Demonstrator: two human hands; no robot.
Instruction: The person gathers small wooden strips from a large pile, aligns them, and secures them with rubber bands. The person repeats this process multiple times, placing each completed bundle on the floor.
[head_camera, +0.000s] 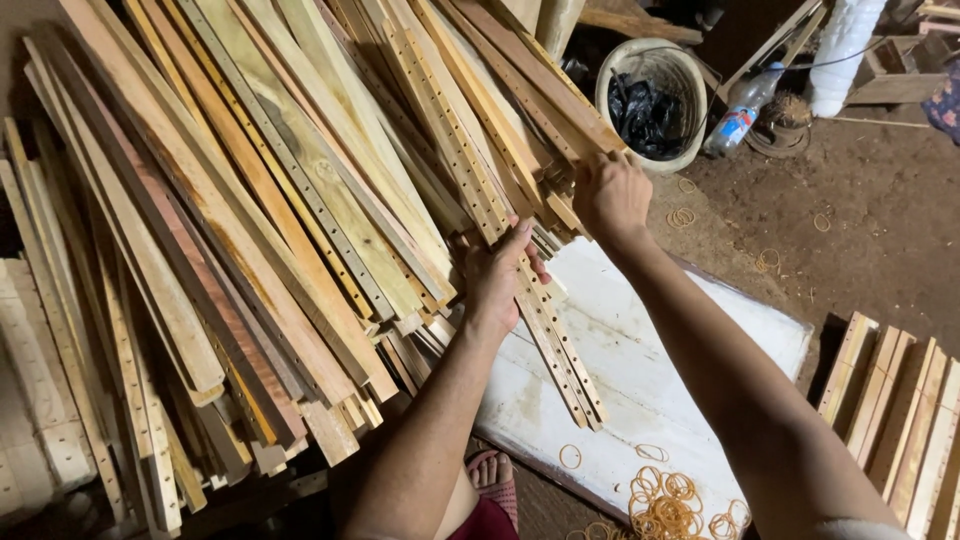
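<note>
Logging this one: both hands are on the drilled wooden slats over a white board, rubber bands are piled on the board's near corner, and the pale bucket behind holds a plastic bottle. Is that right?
Not quite. In the head view the pale bucket holds black plastic sheeting; the plastic bottle lies on the dirt floor beside it. The rest stands: left hand and right hand on the drilled wooden slats, over the white board, rubber bands at its near corner.

Both hands, left hand (497, 272) and right hand (610, 197), grasp perforated wooden slats (470, 170).
</note>
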